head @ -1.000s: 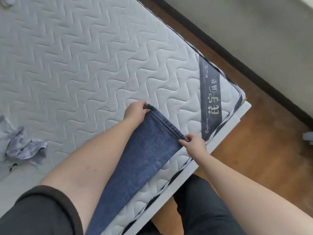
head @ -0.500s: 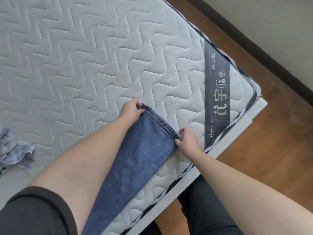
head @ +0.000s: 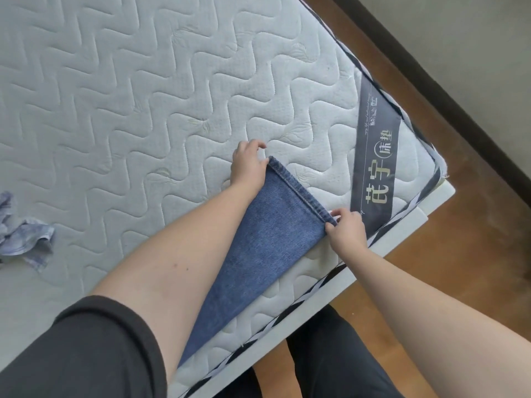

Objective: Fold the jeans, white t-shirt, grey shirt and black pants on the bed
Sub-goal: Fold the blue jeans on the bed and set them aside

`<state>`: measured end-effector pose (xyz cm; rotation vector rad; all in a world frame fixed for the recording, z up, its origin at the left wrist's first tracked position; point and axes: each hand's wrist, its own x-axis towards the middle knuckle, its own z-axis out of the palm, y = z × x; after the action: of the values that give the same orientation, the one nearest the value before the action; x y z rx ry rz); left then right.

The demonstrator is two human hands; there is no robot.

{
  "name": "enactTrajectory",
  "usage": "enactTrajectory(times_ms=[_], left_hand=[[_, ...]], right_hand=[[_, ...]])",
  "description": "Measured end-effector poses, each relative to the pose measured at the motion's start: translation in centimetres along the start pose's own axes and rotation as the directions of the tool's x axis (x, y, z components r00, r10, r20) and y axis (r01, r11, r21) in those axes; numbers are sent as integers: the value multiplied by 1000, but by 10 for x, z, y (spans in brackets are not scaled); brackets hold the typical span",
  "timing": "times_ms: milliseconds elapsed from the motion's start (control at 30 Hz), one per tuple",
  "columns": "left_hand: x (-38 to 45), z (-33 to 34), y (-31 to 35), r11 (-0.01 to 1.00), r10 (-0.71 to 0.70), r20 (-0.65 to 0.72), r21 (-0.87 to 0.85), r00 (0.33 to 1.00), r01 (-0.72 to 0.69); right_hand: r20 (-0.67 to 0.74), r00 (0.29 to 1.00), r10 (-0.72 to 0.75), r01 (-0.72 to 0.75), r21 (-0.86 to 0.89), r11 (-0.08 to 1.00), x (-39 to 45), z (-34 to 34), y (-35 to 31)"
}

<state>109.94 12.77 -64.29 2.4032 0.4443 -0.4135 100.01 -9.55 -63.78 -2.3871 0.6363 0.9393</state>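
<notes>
A blue jeans leg [head: 273, 242] lies flat on the quilted white mattress [head: 143, 110], its stitched hem pointing toward the bed's far corner. My left hand [head: 248, 168] pinches the hem's left corner, with the other fingers lifted off the cloth. At the hem's right corner, near the mattress edge, my right hand [head: 346, 229] pinches the denim. My left forearm hides the rest of the jeans toward me. A crumpled grey-blue garment [head: 23, 242] sits at the left edge of the view.
A dark label band with printed characters [head: 376, 173] crosses the mattress corner. The white bed frame [head: 402, 234] borders a brown wooden floor [head: 474, 254] and a dark skirting board along the wall. My legs in black trousers [head: 330, 360] stand against the bed's side.
Both hands keep hold of the hem corners. My left hand's fingers have lifted slightly. The view has shifted, so the bed corner and the crumpled garment sit differently in the frame.
</notes>
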Motion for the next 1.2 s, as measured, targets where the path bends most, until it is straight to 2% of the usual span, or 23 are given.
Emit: enactTrajectory(times_ms=[67, 133, 233, 300, 367, 433, 500, 633, 767, 967, 1200], left_hand=[[-13, -7, -8, 1000, 26, -19, 11, 999, -26], [-34, -16, -24, 999, 41, -49, 11, 998, -41], [-78, -30, -61, 1000, 16, -79, -3, 997, -16], [-114, -39, -91, 1000, -1, -81, 17, 997, 2], [-151, -44, -121, 998, -12, -86, 64, 996, 17], [-187, -48, -148, 992, -27, -81, 122, 996, 37], [-222, -52, -173, 985, -62, -51, 155, 997, 69], [-280, -65, -226, 976, -138, -33, 168, 990, 141], [-323, -95, -283, 971, -196, -91, 118, 976, 206], [-386, -153, -383, 964, -261, -184, 0, 948, 265], [-429, -192, -463, 924, -381, -211, -117, 900, 364]], right_hand=[[-114, 993, 5, -11, -50, 999, -10, 1, -3], [-215, 974, -70, 52, -88, 995, -23, 6, -6], [-229, 958, -170, 142, -135, 981, -48, 22, -10], [-153, 957, -247, 224, -151, 963, -65, 37, -12], [8, 937, -349, 345, -164, 924, -82, 54, -17], [230, 876, -423, 468, -197, 861, -102, 75, -24], [380, 811, -444, 548, -230, 804, -123, 99, -33], [463, 773, -434, 581, -241, 778, -163, 147, -50], [509, 758, -407, 575, -229, 785, -207, 202, -70], [477, 723, -501, 645, -204, 737, -259, 272, -101], [283, 725, -627, 674, -109, 730, -290, 322, -155]])
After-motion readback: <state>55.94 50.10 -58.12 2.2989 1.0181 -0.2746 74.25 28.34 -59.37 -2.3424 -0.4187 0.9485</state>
